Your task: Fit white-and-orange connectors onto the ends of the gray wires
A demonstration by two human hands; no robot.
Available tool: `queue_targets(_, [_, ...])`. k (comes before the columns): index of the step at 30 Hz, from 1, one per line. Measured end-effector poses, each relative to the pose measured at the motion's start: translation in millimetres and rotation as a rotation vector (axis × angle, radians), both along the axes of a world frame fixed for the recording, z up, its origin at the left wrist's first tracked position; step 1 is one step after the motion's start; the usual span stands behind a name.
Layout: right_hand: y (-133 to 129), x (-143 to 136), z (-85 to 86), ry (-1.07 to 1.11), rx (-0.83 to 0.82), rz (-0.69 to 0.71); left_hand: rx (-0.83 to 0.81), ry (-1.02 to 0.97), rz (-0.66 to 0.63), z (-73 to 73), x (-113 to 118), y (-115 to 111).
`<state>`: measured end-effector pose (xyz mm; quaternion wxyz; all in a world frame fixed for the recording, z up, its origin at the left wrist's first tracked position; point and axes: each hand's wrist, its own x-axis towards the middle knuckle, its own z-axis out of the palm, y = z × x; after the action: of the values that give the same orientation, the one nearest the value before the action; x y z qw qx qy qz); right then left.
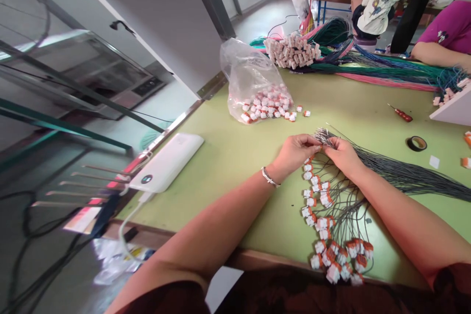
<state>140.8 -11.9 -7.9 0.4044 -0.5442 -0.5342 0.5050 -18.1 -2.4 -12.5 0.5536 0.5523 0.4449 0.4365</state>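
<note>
My left hand [296,152], with a bracelet at the wrist, is closed in a pinch; what lies between its fingertips is hidden. Close against it, my right hand [342,154] pinches a thin dark wire by its end. Just beyond both hands are the bare metal tips of a bundle of dark grey wires [397,169], which runs off to the right under my right forearm. Below the hands, white-and-orange connectors [326,198] lie in a loose column, with wires attached to them. More wired connectors [333,272] are heaped at the table's near edge.
A clear plastic bag [245,71] holds loose connectors, two spilled beside it. A white power bank [167,162] lies left. Black tape [417,143] and a red-handled screwdriver [401,114] lie right. Coloured wire bundles [390,71] cross the back. Other people sit beyond.
</note>
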Motion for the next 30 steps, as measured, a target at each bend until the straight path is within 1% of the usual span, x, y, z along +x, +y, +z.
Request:
queue_targets(3, [-2, 2, 4.1, 0.032, -0.02, -0.019, 0.008, 0.125, -0.116, 10.4, -11, -2])
queue_targets(5, [-2, 3, 5.3, 0.064, -0.016, -0.049, 0.029, 0.234, -0.245, 19.9, -17, -6])
queue_targets(6, [-2, 3, 5.5, 0.088, -0.021, -0.064, 0.044, 0.282, -0.34, 24.9, -20, -8])
queue_targets(9, [0, 4, 5.4, 0.181, -0.075, -0.093, 0.105, 0.365, -0.718, 36.6, -26, -9])
queue_targets(10, [0, 4, 5.3, 0.204, -0.084, -0.089, 0.131, 0.387, -0.766, 38.0, -29, -5])
queue_targets(11, [0, 3, 5.4, 0.217, -0.083, -0.084, 0.161, 0.43, -0.714, 37.8, -31, 1])
queue_targets(12, [1, 3, 5.6, 0.22, -0.076, -0.08, 0.197, 0.494, -0.571, 35.8, -34, 9])
queue_targets(13, [0, 2, 5.9, 0.217, -0.067, -0.08, 0.233, 0.576, -0.323, 32.2, -36, 19])
queue_targets(14, [0, 2, 6.2, 0.214, -0.061, -0.083, 0.276, 0.668, -0.046, 27.3, -38, 31])
queue_targets(15, [0, 1, 6.4, 0.214, -0.059, -0.091, 0.321, 0.754, 0.17, 21.6, -38, 43])
queue_targets(16, [-1, 0, 6.7, 0.215, -0.064, -0.097, 0.361, 0.82, 0.296, 15.6, -38, 54])
queue_targets(17, [-1, 0, 6.7, 0.214, -0.072, -0.1, 0.386, 0.876, 0.335, 9.9, -37, 64])
queue_targets(18, [-2, 0, 6.6, 0.21, -0.08, -0.101, 0.399, 0.924, 0.334, 4.8, -36, 72])
queue_targets(20, [-2, 0, 5.5, 0.194, -0.081, -0.104, 0.398, 0.991, 0.291, -2.5, -33, 82])
queue_targets(22, [-2, 1, 3.6, 0.169, -0.063, -0.095, 0.404, 1.023, 0.266, -6.5, -32, 85])
queue_targets(24, [-2, 1, 2.0, 0.15, -0.031, -0.075, 0.434, 1.016, 0.263, -8.1, -33, 82])
queue_targets(26, [-2, 1, 1.8, 0.141, -0.021, -0.059, 0.464, 0.949, 0.276, -7.6, -35, 76])
queue_targets(27, [-2, 1, 2.4, 0.141, -0.025, -0.061, 0.448, 0.886, 0.289, -6.4, -35, 71])
queue_targets(28, [-3, 0, 3.2, 0.143, -0.034, -0.067, 0.398, 0.801, 0.294, -4.4, -35, 65])
queue_targets(30, [-3, 0, 4.8, 0.146, -0.044, -0.079, 0.207, 0.584, 0.249, 1.7, -31, 50])
